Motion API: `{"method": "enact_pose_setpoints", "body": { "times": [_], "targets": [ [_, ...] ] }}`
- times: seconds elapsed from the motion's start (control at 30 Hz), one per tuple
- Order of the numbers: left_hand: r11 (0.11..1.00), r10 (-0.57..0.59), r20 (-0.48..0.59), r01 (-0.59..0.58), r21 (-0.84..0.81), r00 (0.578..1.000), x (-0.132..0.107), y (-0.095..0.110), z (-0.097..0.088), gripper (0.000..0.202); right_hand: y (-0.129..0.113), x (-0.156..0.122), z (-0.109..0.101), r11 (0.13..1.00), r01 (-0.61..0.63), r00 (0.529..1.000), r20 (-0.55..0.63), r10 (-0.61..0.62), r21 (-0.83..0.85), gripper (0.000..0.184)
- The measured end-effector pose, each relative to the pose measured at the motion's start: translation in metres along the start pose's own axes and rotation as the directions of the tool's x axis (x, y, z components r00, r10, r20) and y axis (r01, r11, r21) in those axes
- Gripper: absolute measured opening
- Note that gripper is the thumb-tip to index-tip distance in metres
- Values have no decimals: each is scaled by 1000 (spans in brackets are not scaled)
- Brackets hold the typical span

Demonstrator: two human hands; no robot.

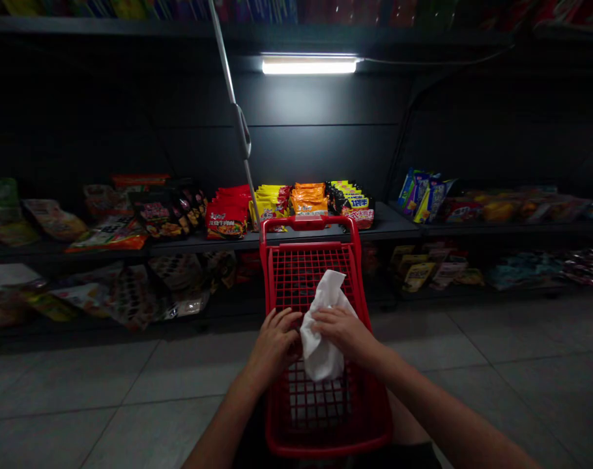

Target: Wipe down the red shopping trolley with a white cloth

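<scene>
A red plastic shopping basket (268, 417) with a grid wall stands in front of me, its handle raised at the shelf side. My right hand (343, 332) is closed on a crumpled white cloth (324, 361) over the basket; its fingers press on the cloth's middle. Part of the cloth sticks up beyond the fingers and part hangs below them. To the left of the cloth is my left hand (277, 339), with fingers bent and slightly apart. Its thumb side is close to the cloth, and whether it touches the cloth or the basket is unclear.
Behind the basket, a dark shelf (193, 246) bears red noodle packets (227, 215), yellow packets (272, 203), orange packets (310, 198) and black packets (352, 207). A silver pole (227, 65) slants down beside the basket's handle. Above glows a tube light (309, 65). Grey tiles (179, 371) cover the floor.
</scene>
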State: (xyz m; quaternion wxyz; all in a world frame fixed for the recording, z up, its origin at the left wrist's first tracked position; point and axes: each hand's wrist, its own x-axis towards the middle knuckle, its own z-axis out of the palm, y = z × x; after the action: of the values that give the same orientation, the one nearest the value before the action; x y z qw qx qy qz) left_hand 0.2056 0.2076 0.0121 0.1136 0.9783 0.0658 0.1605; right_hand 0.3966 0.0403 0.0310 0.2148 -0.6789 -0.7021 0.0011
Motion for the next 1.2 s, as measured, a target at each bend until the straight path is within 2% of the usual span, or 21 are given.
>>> {"method": "enact_pose_setpoints", "body": {
  "times": [0.07, 0.13, 0.2, 0.27, 0.37, 0.43, 0.53, 0.6, 0.67, 0.73, 0.8, 0.9, 0.97, 1.07, 1.13, 1.2],
  "targets": [
    [1000, -21, -12, 21, 14, 1000, -2, 3, -3, 15, 26, 7, -11, 994, -82, 996, -50, 79, -76, 24],
    [998, -45, -14, 45, 32, 999, -4, 6, -7, 17, 45, 15, -17, 953, -260, 958, -161, 235, -154, 23],
    [997, -47, -6, 47, 56, 999, -5, 9, -9, 18, 43, 26, -12, 919, -365, 919, -217, 330, -148, 25],
    [996, -35, 1, 35, 80, 999, -5, 10, -10, 16, 20, 39, 4, 949, -300, 945, -169, 282, -98, 26],
    [996, -37, -10, 37, 83, 999, -7, 9, -9, 13, -23, 48, 28, 993, -80, 995, -70, 74, -85, 31],
    [997, -48, -20, 49, 67, 999, -9, 8, -8, 13, -34, 40, 28, 995, -2, 1000, -9, 1, -99, 34],
    [997, -67, -28, 69, 42, 997, -14, 8, -8, 14, -19, 13, 9, 988, -65, 996, 55, 73, -138, 21],
    [997, -71, -36, 72, 39, 997, -17, 8, -7, 15, -8, -3, -2, 960, -199, 977, 30, 209, -198, 15],
    [997, -61, -46, 63, 46, 997, -18, 8, -6, 13, -10, -7, -2, 928, -298, 953, -18, 302, -225, 15],
    [997, -48, -77, 53, 54, 996, -18, 8, -5, 12, -25, 0, 9, 946, -272, 962, -30, 271, -174, 15],
    [997, -42, -128, 50, 63, 991, -18, 8, -3, 15, -44, 12, 21, 985, -150, 989, -15, 149, -90, 18],
    [994, -61, -192, 77, 76, 979, -19, 7, -3, 22, -50, 18, 20, 999, -9, 999, 32, 11, -46, 34],
    [992, -93, -199, 109, 71, 976, -20, 8, -4, 26, -35, 7, 7, 998, -21, 997, 72, 25, -58, 30],
    [991, -118, -170, 127, 44, 978, -20, 8, -7, 28, -8, -12, -10, 981, -172, 981, 72, 179, -92, 16],
    [993, -107, -142, 112, 26, 984, -18, 8, -7, 26, -4, -14, -7, 964, -243, 968, 33, 248, -112, 14],
    [995, -94, -129, 97, 17, 987, -16, 7, -6, 22, -15, -6, 8, 974, -211, 977, 4, 212, -85, 19]
  ]
}}
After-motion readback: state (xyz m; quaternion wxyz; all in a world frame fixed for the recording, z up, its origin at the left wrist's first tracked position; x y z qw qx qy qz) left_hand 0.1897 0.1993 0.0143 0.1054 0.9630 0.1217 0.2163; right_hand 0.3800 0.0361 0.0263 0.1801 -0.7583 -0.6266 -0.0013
